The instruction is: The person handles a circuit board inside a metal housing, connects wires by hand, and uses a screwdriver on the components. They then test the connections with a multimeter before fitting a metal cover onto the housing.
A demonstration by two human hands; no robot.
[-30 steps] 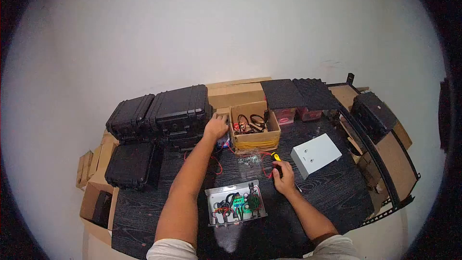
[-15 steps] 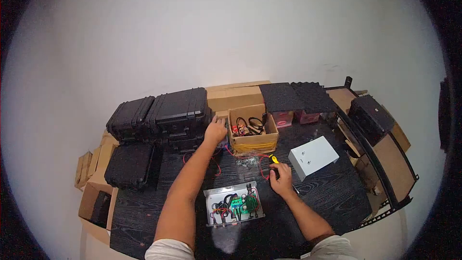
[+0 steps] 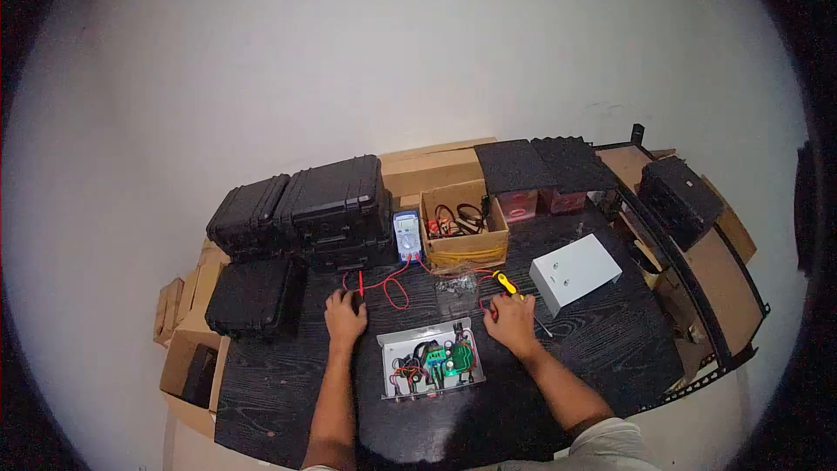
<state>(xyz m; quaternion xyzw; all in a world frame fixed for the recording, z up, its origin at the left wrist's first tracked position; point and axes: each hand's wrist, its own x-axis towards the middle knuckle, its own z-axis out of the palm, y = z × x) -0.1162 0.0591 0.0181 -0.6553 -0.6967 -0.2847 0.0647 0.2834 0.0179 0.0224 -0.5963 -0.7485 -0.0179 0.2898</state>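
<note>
Head view: left hand (image 3: 346, 321) part-hides red probe (image 3: 361, 282), right hand (image 3: 513, 323) yellow handle (image 3: 505, 283); cannot tell whether hands grip.

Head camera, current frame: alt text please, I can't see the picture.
A person's left hand is at a red probe and their right hand is by a yellow-handled screwdriver, with an open case containing wires and a green circuit board between them, nearer the viewer. Behind are a multimeter and a cardboard box of cables.

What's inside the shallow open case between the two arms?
Inside the shallow open case are a green circuit board and tangled wires. Whatever lies underneath them is covered.
</note>
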